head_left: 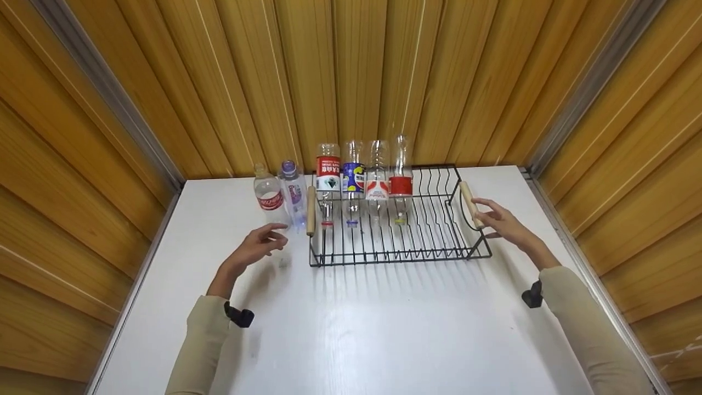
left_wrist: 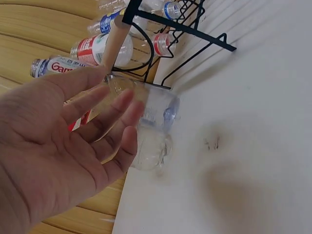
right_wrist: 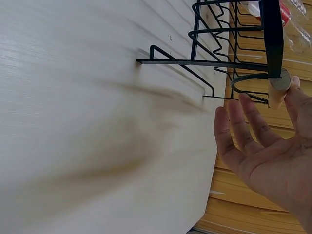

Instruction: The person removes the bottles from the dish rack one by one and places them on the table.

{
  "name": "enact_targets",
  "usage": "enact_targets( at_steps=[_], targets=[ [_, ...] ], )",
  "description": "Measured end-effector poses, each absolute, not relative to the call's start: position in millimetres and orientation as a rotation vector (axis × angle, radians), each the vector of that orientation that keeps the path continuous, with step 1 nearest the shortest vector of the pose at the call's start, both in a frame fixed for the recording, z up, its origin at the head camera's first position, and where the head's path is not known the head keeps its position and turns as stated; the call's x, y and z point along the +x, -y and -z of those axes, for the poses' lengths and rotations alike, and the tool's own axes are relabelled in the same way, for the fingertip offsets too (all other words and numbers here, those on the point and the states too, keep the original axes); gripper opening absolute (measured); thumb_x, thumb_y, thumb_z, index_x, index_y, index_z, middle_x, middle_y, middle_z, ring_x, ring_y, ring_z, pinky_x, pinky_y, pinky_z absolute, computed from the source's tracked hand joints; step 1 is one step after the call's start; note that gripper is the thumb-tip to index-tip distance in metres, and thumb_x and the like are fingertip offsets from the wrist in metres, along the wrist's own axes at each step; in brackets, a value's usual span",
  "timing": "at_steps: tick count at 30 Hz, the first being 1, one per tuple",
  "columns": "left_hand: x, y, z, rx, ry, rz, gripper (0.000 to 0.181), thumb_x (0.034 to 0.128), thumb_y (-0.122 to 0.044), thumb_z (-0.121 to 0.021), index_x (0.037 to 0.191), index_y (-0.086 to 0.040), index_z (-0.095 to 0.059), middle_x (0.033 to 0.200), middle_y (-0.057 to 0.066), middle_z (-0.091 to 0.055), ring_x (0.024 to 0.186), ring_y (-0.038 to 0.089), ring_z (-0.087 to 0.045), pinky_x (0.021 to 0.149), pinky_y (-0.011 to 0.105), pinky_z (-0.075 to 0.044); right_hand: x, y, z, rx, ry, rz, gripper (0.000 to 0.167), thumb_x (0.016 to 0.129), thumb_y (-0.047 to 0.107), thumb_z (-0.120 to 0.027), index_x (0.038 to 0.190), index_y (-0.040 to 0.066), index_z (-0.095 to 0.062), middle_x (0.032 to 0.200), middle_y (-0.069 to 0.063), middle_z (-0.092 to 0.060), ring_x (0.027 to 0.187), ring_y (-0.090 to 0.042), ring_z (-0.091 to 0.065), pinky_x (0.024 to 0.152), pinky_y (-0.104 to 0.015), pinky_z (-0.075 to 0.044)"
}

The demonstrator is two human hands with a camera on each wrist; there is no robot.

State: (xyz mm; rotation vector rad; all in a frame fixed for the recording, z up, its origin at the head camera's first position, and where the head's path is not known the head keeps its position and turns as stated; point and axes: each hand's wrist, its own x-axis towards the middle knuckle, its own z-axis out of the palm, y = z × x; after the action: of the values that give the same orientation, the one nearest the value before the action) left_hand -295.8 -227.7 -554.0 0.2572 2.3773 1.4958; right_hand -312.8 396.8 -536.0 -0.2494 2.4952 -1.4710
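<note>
My left hand point(head_left: 256, 248) hovers over the white table with loosely bent fingers and nothing in them. Just beyond it stand a clear bottle with a red label point(head_left: 271, 201) and a bluish bottle with a purple cap point(head_left: 295, 192). My right hand point(head_left: 505, 224) touches the right wooden handle point(head_left: 471, 204) of a black wire rack point(head_left: 400, 262); in the right wrist view its other fingers are spread below the handle. Several empty plastic bottles sit in the rack side by side, neck ends toward me, among them a red-and-white-labelled bottle point(head_left: 328, 173).
A second wooden handle point(head_left: 311, 211) is on the rack's left side, close to the bluish bottle. Behind the table rises a wood-grain panel wall point(head_left: 356, 71), with similar panels at both sides. White tabletop point(head_left: 351, 329) stretches in front of the rack.
</note>
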Motion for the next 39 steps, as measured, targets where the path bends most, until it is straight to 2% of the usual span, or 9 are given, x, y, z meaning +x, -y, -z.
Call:
enact_targets(
  at_steps=[3,8,11,14,18,23,30,33,39],
  targets=[
    [-295.7,218.5,551.1,0.324,-2.360,-1.495,0.057,0.1010,-0.025,-0.064,0.154,-0.016,-0.045,0.137,0.022,-0.062,0.120,0.038,-0.062,0.094,0.043,-0.051,-312.4,-396.1,535.3,-0.251,-2.495,1.469,0.058,0.111,0.029,-0.043,0.161,0.009,-0.022,0.148,-0.038,-0.045,0.127,-0.038,-0.056,0.100,-0.062,-0.052],
    [-296.6,205.7,551.2,0.456,-2.343,-1.498,0.066,0.0996,-0.023,-0.067,0.159,-0.016,-0.037,0.143,0.024,-0.058,0.125,0.039,-0.059,0.092,0.036,-0.050,-311.3,-395.3,534.2,-0.276,-2.503,1.464,0.057,0.111,0.029,-0.044,0.161,0.010,-0.025,0.148,-0.037,-0.045,0.117,-0.018,-0.058,0.097,-0.058,-0.054],
    [-297.4,198.8,552.7,0.513,-2.319,-1.510,0.070,0.0989,-0.020,-0.067,0.160,-0.016,-0.035,0.145,0.026,-0.055,0.126,0.041,-0.058,0.095,0.040,-0.051,-311.3,-396.1,534.6,-0.282,-2.500,1.464,0.057,0.111,0.030,-0.043,0.161,0.010,-0.025,0.147,-0.037,-0.045,0.113,-0.010,-0.058,0.097,-0.058,-0.054],
    [-298.7,192.2,554.2,0.540,-2.300,-1.521,0.071,0.0986,-0.018,-0.068,0.161,-0.018,-0.034,0.148,0.024,-0.053,0.129,0.043,-0.056,0.105,0.052,-0.049,-311.1,-396.4,534.4,-0.275,-2.491,1.473,0.057,0.111,0.030,-0.043,0.161,0.010,-0.025,0.148,-0.038,-0.044,0.110,-0.007,-0.058,0.098,-0.059,-0.054],
    [-300.4,184.7,556.2,0.524,-2.288,-1.533,0.071,0.0980,-0.015,-0.068,0.160,-0.020,-0.035,0.152,0.022,-0.050,0.133,0.044,-0.053,0.112,0.058,-0.043,-310.2,-395.7,534.4,-0.273,-2.482,1.478,0.057,0.111,0.031,-0.042,0.161,0.011,-0.024,0.148,-0.039,-0.042,0.115,-0.013,-0.057,0.099,-0.060,-0.053],
    [-301.9,178.9,560.7,0.488,-2.277,-1.544,0.076,0.0942,-0.020,-0.074,0.160,-0.022,-0.036,0.152,0.020,-0.049,0.129,0.039,-0.055,0.106,0.052,-0.048,-311.0,-396.1,536.0,-0.263,-2.478,1.479,0.057,0.111,0.031,-0.042,0.161,0.011,-0.024,0.149,-0.039,-0.042,0.121,-0.023,-0.056,0.099,-0.059,-0.053],
    [-305.5,175.4,564.8,0.495,-2.264,-1.598,0.082,0.0894,-0.016,-0.079,0.160,-0.017,-0.036,0.153,0.021,-0.047,0.127,0.042,-0.057,0.107,0.053,-0.048,-311.6,-397.0,535.5,-0.274,-2.495,1.456,0.057,0.111,0.031,-0.044,0.161,0.011,-0.025,0.149,-0.037,-0.045,0.115,-0.015,-0.060,0.099,-0.060,-0.053],
    [-305.7,174.2,565.1,0.483,-2.264,-1.587,0.083,0.0894,-0.016,-0.079,0.160,-0.019,-0.036,0.156,0.020,-0.044,0.130,0.042,-0.055,0.107,0.053,-0.049,-311.5,-398.6,533.1,-0.275,-2.510,1.419,0.057,0.110,0.030,-0.045,0.161,0.011,-0.025,0.148,-0.036,-0.046,0.115,-0.017,-0.059,0.099,-0.062,-0.053],
    [-304.0,173.9,563.8,0.452,-2.279,-1.554,0.083,0.0904,-0.020,-0.078,0.160,-0.020,-0.035,0.157,0.019,-0.043,0.131,0.043,-0.054,0.100,0.049,-0.052,-317.8,-399.0,519.3,-0.274,-2.538,1.270,0.061,0.109,0.032,-0.049,0.161,0.009,-0.026,0.148,-0.035,-0.045,0.128,-0.040,-0.055,0.102,-0.061,-0.052]
  ],
)
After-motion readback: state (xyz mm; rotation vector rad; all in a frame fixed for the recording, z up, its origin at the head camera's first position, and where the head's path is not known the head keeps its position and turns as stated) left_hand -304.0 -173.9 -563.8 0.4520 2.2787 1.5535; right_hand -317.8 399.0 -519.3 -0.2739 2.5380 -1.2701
